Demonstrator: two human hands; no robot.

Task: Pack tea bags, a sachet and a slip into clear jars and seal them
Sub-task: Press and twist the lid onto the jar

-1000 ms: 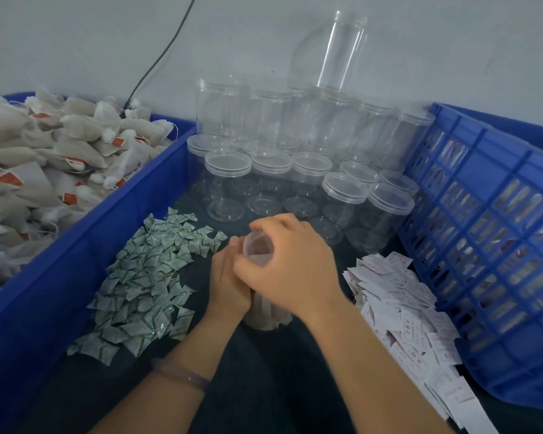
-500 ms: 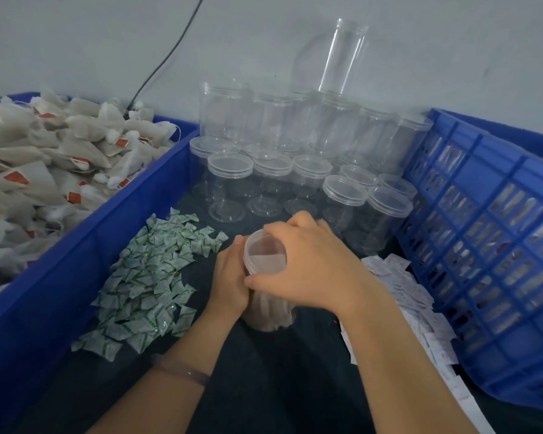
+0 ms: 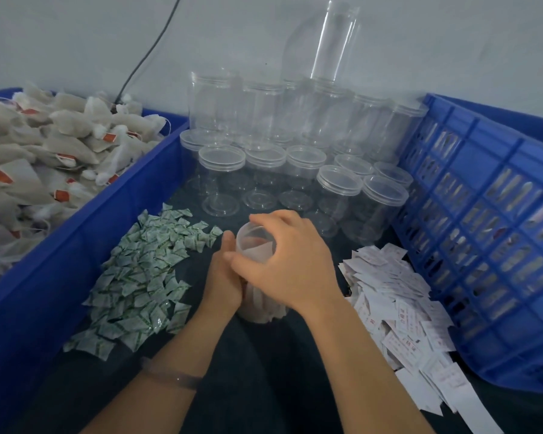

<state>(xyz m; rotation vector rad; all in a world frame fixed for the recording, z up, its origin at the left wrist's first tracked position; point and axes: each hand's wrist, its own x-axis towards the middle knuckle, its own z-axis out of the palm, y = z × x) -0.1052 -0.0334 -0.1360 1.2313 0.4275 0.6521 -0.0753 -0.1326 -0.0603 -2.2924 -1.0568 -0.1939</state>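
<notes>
The right hand [image 3: 290, 261] has twisted round the lid [image 3: 255, 242] of the jar [image 3: 264, 308]. More of the lid's top now shows.

Both forearms reach in from the lower edge and meet at the centre. The left hand [image 3: 223, 277] stands on its edge, fingers pointing up and wrapped against the left side of a filled jar [image 3: 261, 308]. The right hand [image 3: 290, 264] arches over the top, thumb and fingers curled round the lid [image 3: 255, 242], wrist bent inward. A translucent bangle [image 3: 173, 375] circles the left wrist.
</notes>
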